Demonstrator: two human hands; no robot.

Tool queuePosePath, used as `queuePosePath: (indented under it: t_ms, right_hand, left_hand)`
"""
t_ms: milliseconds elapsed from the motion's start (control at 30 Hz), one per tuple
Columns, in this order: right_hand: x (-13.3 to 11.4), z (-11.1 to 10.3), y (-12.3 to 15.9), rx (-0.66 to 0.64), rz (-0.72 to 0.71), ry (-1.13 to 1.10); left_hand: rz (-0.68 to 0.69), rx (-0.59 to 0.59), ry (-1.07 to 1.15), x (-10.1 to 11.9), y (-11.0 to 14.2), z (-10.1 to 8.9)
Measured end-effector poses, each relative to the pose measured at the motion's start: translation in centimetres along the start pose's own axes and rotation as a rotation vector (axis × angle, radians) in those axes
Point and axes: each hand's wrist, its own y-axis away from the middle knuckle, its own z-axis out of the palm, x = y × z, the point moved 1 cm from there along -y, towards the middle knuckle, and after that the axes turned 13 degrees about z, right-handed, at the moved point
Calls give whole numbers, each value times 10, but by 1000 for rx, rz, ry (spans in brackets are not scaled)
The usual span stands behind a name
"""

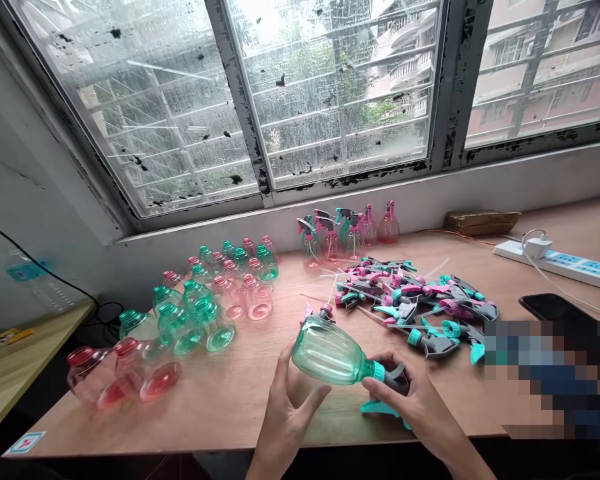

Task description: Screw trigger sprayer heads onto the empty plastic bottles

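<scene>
A clear green spray bottle (pixel 330 350) lies tilted in the air over the table's front part, its base to the left and its neck to the right. My left hand (pixel 293 407) cups the base end, fingers behind it and thumb held off below. My right hand (pixel 410 400) is closed around the neck and the grey and turquoise trigger sprayer head (pixel 395 380), which sits on the neck. Whether its collar is fully screwed down I cannot tell. Just behind lies a pile of loose trigger sprayer heads (pixel 400 293), pink, turquoise and grey, with thin dip tubes.
Several green and red bottles without heads (pixel 220 323) stand at the left. Against the wall are several bottles fitted with sprayers (pixel 330 240). At the right lie a power strip (pixel 575 263), a phone (pixel 555 310) and a brown package (pixel 483 221). Windows rise behind the wooden table (pixel 220 407).
</scene>
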Motion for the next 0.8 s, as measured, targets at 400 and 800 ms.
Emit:
queuePosePath:
  t_ms: [400, 800]
  right_hand:
    - [1, 0, -1, 23, 3, 50]
    - [4, 0, -3, 71, -50, 84]
  left_hand:
    - [107, 56, -28, -3, 1, 0]
    - [72, 23, 111, -2, 2, 1]
